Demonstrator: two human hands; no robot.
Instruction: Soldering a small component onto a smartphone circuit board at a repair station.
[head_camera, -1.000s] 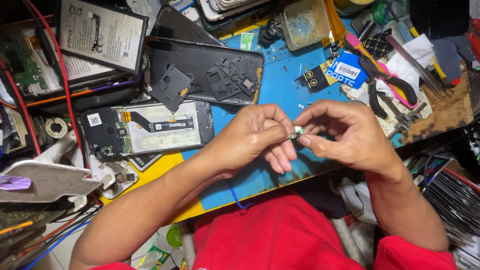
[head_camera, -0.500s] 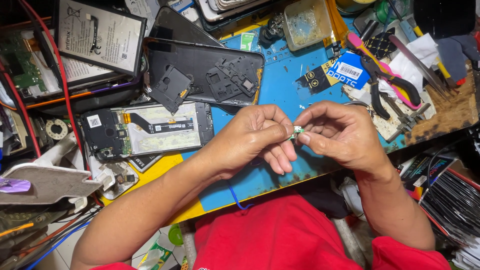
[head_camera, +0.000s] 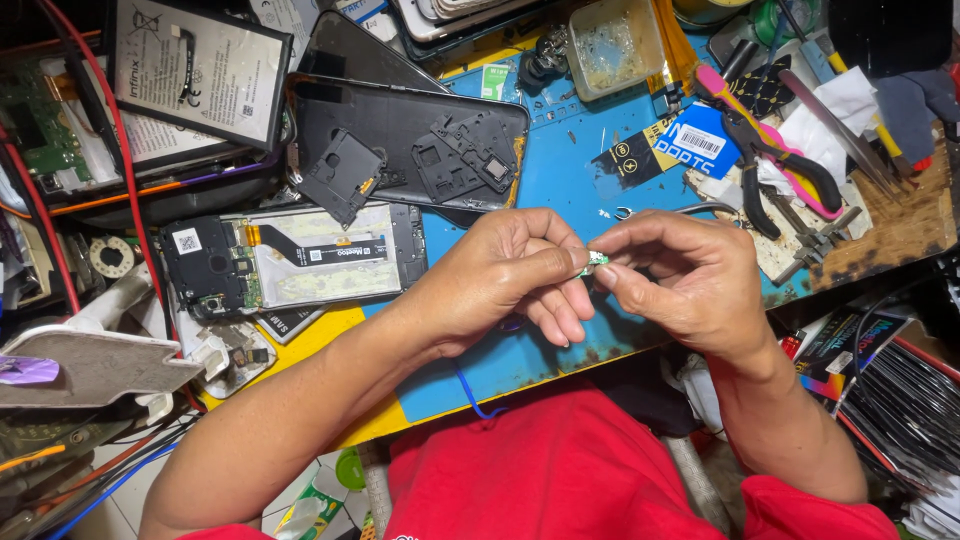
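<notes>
Green and tiny, the circuit part sits pinched between the fingers of both hands, held in the air just above the blue mat that covers the surface. The left hand grips it from one side with thumb and forefinger pressed together on it, its other fingers curled under; the right hand meets it from the other side, thumb and forefinger closed on the same part. The part's long axis seems to run across from one hand to the other, though it is too small to tell which end points where. Beyond the hands on the blue mat lies a blue rectangular label with a white barcode patch, touching a black square label with a yellow round mark. At the mat's far edge sits a small green-and-white sticker. Off the mat's left side lies an opened phone with its long axis across the view, and beyond it a grey rectangular battery with a white printed label.
</notes>
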